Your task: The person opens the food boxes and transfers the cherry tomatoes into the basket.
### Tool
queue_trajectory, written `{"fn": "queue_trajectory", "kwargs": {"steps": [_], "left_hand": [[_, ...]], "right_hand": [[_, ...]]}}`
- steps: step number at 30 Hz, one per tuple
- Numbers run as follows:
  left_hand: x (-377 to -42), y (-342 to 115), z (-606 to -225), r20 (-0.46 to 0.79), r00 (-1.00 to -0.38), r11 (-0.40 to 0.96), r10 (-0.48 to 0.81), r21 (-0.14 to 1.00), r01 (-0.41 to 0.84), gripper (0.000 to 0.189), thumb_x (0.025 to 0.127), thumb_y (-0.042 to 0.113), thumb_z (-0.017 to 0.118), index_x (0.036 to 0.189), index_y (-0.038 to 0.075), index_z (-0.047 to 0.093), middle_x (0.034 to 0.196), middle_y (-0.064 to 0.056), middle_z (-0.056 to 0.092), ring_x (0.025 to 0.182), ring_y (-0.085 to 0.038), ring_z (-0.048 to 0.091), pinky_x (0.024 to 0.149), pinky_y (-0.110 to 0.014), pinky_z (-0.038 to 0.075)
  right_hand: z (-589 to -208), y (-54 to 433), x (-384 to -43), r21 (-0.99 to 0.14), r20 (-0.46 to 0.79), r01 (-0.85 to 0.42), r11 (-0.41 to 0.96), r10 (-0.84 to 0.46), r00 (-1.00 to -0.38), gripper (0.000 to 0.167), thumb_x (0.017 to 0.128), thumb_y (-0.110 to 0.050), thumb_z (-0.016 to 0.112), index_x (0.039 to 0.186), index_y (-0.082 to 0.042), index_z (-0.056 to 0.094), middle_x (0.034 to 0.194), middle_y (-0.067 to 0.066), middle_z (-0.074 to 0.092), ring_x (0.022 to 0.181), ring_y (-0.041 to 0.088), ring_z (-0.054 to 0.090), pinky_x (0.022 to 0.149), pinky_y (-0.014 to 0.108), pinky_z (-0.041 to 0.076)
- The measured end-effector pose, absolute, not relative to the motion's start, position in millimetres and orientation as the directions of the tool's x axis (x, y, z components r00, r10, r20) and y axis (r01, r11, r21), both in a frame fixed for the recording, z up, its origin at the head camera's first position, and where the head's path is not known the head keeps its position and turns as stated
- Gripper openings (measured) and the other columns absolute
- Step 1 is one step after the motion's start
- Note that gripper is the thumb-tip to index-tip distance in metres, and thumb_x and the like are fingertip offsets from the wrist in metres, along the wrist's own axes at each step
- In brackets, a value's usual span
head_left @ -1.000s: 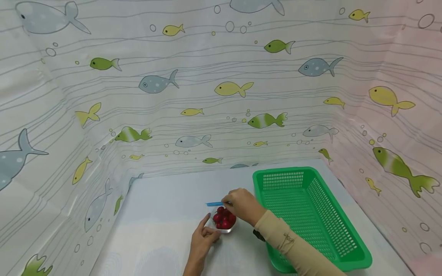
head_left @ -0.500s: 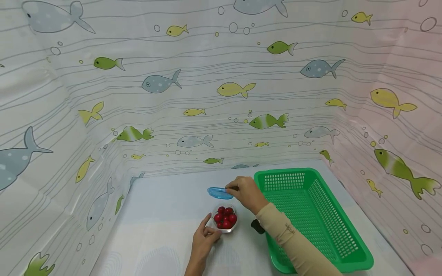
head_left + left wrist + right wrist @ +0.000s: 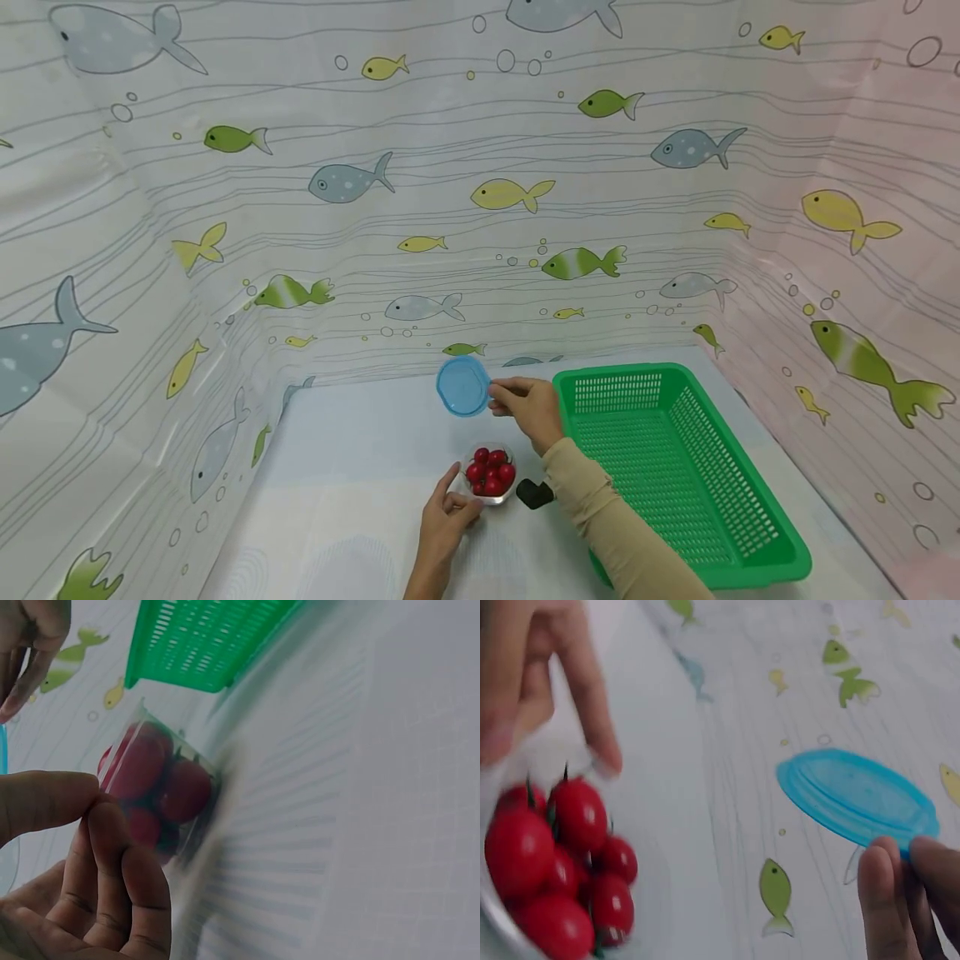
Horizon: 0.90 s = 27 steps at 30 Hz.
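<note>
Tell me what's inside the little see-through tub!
Red cherry tomatoes, some with green tops, are piled inside the clear tub. The right hand holds a blue lid away from it. The upper tomatoes hide the tub's bottom.

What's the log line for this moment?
left hand: holds tub | right hand: pinches lid | tub: open, tomatoes inside | lid: off tub

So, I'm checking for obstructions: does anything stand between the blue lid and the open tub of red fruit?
Nothing visible stands between the blue lid, pinched in the right hand, and the clear tub.
</note>
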<state>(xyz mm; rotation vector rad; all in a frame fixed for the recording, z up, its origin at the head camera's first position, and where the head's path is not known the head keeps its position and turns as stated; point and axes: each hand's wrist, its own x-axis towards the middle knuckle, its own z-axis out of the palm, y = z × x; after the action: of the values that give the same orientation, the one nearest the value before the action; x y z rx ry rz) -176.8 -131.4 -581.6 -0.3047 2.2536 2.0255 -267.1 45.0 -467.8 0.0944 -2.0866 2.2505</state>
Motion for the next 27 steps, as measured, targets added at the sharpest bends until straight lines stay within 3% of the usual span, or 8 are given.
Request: {"fn": "queue_trajectory", "kwargs": {"steps": [5, 10, 18, 27], "left_hand": [[-174.1, -130.6, -578.2, -0.195, -0.977, 0.072, -0.083, 0.977, -0.201, 0.079, 0.087, 0.009, 0.075, 0.157, 0.007, 0.037, 0.083, -0.005, 0.066, 0.075, -0.016, 0.061, 0.070, -0.029, 0.050], [-173.6, -130.2, -579.2, -0.179, -0.980, 0.069, -0.091, 0.980, -0.186, 0.078, 0.087, 0.010, 0.075, 0.156, 0.007, 0.038, 0.082, -0.005, 0.066, 0.073, -0.017, 0.059, 0.069, -0.029, 0.050], [-173.2, -131.2, -582.4, -0.186, -0.972, 0.060, -0.140, 0.979, -0.196, 0.076, 0.086, 0.009, 0.075, 0.154, 0.010, 0.042, 0.078, -0.004, 0.067, 0.071, -0.018, 0.061, 0.068, -0.031, 0.050], [-171.8, -132.7, -583.7, -0.192, -0.966, 0.053, -0.171, 0.978, -0.204, 0.077, 0.084, 0.010, 0.076, 0.154, 0.011, 0.044, 0.077, -0.004, 0.067, 0.072, -0.018, 0.061, 0.068, -0.031, 0.049]], "right_hand": [[-475.3, 33.7, -271.4, -0.947, -0.033, -0.009, -0.321, 0.123, -0.992, 0.027, 0.094, -0.007, 0.072, 0.118, 0.006, 0.071, 0.101, 0.025, 0.073, 0.085, 0.026, 0.075, 0.080, 0.036, 0.058], [-487.2, 21.9, -272.8, -0.897, -0.116, 0.006, -0.441, 0.221, -0.968, 0.027, 0.094, -0.004, 0.071, 0.117, 0.011, 0.069, 0.101, 0.027, 0.072, 0.082, 0.024, 0.075, 0.078, 0.034, 0.058], [-508.8, 11.0, -271.0, -0.893, -0.238, 0.056, -0.447, 0.363, -0.901, 0.021, 0.095, -0.005, 0.071, 0.113, 0.007, 0.073, 0.101, 0.026, 0.072, 0.081, 0.024, 0.074, 0.073, 0.032, 0.059], [-528.8, 6.3, -265.6, -0.920, -0.270, 0.084, -0.383, 0.463, -0.844, 0.019, 0.095, -0.001, 0.069, 0.111, 0.008, 0.073, 0.097, 0.025, 0.073, 0.073, 0.018, 0.069, 0.063, 0.027, 0.055]]}}
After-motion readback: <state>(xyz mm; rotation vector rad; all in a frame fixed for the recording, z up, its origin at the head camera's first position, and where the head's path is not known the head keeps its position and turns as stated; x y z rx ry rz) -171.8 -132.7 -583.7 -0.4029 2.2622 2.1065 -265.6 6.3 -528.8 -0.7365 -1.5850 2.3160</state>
